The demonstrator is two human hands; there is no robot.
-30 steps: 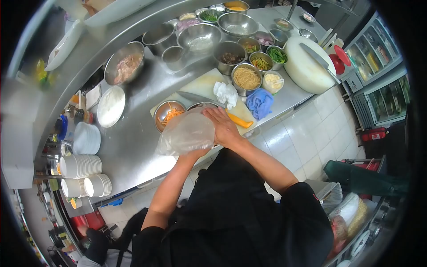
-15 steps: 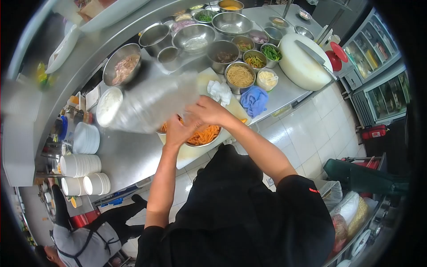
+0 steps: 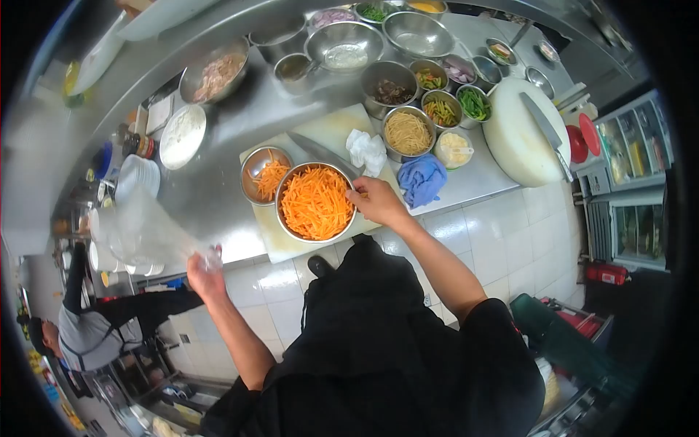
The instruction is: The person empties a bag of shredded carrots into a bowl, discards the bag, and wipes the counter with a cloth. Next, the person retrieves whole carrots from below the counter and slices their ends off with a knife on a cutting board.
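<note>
My left hand (image 3: 207, 278) is closed on a clear plastic bag (image 3: 149, 229), held out to the left past the counter's front edge. With the fingers of my right hand (image 3: 378, 202) I grip the right rim of a steel bowl heaped with carrot strips (image 3: 317, 202). This bowl sits on a pale cutting board (image 3: 263, 237). A smaller steel bowl (image 3: 251, 191) with some carrot strips stands against its left side. Behind the full bowl lies a knife (image 3: 320, 151), partly hidden by it. A crumpled white paper towel (image 3: 365, 151) and a blue cloth (image 3: 422, 180) are near my right hand.
Steel bowls of noodles (image 3: 409, 132), green vegetables (image 3: 474, 104) and meat (image 3: 215, 76) line the counter. A thick round chopping block (image 3: 513, 135) carries a cleaver (image 3: 542, 124). White powder fills a dish (image 3: 183, 137) at left. Another person (image 3: 98, 331) is at lower left.
My hands have separated. My left hand has carried the plastic bag down and left, uncovering both carrot bowls. My right hand has come to the large bowl's rim. The view has shifted.
</note>
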